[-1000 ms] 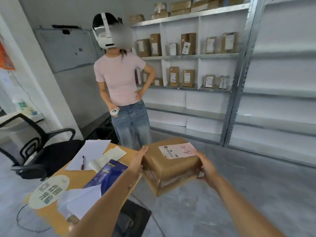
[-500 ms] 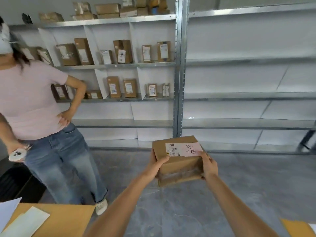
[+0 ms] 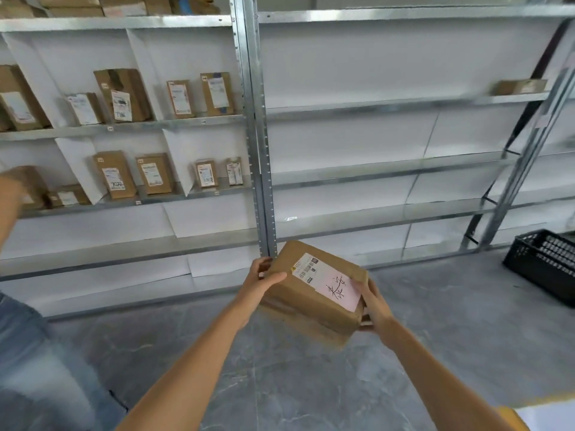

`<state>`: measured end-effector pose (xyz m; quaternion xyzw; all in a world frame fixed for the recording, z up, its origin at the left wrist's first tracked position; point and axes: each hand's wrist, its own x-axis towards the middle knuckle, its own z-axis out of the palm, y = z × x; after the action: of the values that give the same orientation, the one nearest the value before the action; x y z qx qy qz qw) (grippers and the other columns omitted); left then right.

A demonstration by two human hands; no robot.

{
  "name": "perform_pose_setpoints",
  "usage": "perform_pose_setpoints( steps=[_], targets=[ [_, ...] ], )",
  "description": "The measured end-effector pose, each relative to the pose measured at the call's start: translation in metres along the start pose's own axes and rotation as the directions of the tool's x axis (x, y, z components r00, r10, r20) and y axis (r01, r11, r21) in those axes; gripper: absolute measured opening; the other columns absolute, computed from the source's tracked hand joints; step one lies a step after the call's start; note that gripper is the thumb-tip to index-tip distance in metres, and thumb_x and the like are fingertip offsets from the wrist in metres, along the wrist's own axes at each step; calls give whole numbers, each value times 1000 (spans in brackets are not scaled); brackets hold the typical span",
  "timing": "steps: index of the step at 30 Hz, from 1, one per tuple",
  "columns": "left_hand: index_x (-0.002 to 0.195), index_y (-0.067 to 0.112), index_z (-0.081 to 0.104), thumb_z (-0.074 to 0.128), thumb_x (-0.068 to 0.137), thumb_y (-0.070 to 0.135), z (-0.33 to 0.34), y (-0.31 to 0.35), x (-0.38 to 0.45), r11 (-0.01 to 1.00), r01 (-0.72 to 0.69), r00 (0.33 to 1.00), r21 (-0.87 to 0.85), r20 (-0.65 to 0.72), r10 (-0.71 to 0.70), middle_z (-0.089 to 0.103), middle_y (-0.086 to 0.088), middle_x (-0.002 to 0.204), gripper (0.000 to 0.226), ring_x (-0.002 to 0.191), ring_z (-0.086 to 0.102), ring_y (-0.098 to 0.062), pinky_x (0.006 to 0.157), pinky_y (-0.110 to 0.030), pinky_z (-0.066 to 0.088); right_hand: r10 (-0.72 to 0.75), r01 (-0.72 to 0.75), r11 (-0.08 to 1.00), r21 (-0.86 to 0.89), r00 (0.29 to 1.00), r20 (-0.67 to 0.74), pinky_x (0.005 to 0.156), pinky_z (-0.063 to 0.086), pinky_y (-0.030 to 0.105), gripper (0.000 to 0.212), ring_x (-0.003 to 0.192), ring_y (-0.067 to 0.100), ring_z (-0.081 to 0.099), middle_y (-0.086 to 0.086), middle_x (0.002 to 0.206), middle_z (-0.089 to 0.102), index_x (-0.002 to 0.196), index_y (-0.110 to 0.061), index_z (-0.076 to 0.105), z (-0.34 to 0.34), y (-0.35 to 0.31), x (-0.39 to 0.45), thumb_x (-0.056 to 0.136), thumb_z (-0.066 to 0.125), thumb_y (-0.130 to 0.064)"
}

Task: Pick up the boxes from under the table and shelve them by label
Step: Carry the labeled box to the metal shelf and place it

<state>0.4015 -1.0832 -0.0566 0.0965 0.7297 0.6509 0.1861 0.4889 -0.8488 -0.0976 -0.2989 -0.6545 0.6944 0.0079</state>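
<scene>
I hold 1 brown cardboard box (image 3: 312, 293) in front of me, above a grey floor (image 3: 311, 384). My left hand (image 3: 259, 283) clasps its left end, thumb on top; my right hand (image 3: 373, 306) grips its right end, fingers wrapped under the corner. The box tilts, and a white and pink label (image 3: 326, 283) with handwriting faces up. Behind it stand metal shelves (image 3: 389, 102): the left bay carries labelled parcels (image 3: 123, 94), the right bay has 1 small box (image 3: 521, 87). A black crate (image 3: 544, 265) sits on the floor at right.
</scene>
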Motion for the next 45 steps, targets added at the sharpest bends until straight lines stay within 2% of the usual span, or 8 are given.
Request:
perform_pose_setpoints(
  steps=[7, 13, 16, 20, 25, 32, 37, 45],
  targets=[
    [121, 21, 46, 84, 66, 21, 46, 14, 110, 990, -21, 995, 138, 103, 7, 61, -4, 121, 67, 114, 57, -22, 101, -39, 47, -73, 75, 995, 61, 997, -41, 46, 55, 30, 31, 83, 26, 65, 7, 98, 62, 101, -25, 43, -48, -33, 86, 84, 62, -43],
    [130, 45, 34, 68, 70, 49, 109, 48, 182, 996, -87, 989, 36, 120, 82, 36, -3, 148, 69, 126, 41, -19, 97, -30, 43, -112, 112, 994, -4, 992, -64, 56, 59, 29, 43, 88, 23, 66, 9, 105, 63, 114, -20, 58, -105, -63, 156, 79, 69, -43],
    [146, 42, 9, 53, 84, 53, 144, 57, 217, 989, -76, 993, 124, 101, 64, 9, -2, 160, 77, 144, 21, -25, 116, -45, 26, -126, 117, 989, -89, 986, -111, 68, 57, 31, 40, 73, 20, 63, 6, 84, 66, 104, -18, 66, -137, -77, 178, 77, 71, -46],
    [146, 39, -16, 36, 95, 47, 200, 66, 252, 996, -76, 987, 51, 143, 68, 20, 1, 158, 74, 143, 25, -21, 116, -41, 21, -183, 165, 980, -111, 967, -176, 67, 47, 25, 59, 76, 16, 61, 2, 89, 68, 111, -23, 67, -175, -88, 185, 64, 73, -58],
    [148, 39, 13, 48, 96, 26, 280, 70, 287, 990, -131, 949, 52, 297, 110, 49, 1, 142, 64, 120, 52, -18, 104, -43, 45, -202, 193, 979, -61, 949, -242, 87, 50, 33, 56, 103, 20, 63, 6, 111, 69, 127, -22, 59, -216, -91, 193, 79, 67, -50],
    [134, 49, 37, 70, 80, 23, 364, 74, 345, 989, -145, 864, 9, 489, 122, 58, 12, 126, 69, 124, 52, -19, 102, -45, 47, -253, 302, 949, 88, 899, -358, 80, 52, 31, 64, 110, 21, 59, 1, 126, 58, 142, -38, 33, -283, -94, 216, 88, 64, -27],
    [142, 50, 26, 65, 85, 22, 427, 86, 408, 986, -163, 757, 28, 644, 106, 56, 34, 110, 74, 98, 63, 1, 61, -14, 55, -273, 352, 933, 81, 835, -478, 73, 50, 25, 75, 113, 19, 56, -6, 127, 55, 139, -55, 24, -327, -110, 253, 85, 67, -26],
    [145, 48, 18, 63, 88, 21, 524, 123, 508, 976, -218, 661, 1, 735, 147, 50, 30, 117, 77, 109, 56, -8, 69, -17, 54, -237, 320, 947, 20, 739, -631, 90, 54, 38, 72, 110, 17, 60, -3, 126, 62, 130, -56, 35, -408, -164, 333, 78, 75, -26]
  ],
)
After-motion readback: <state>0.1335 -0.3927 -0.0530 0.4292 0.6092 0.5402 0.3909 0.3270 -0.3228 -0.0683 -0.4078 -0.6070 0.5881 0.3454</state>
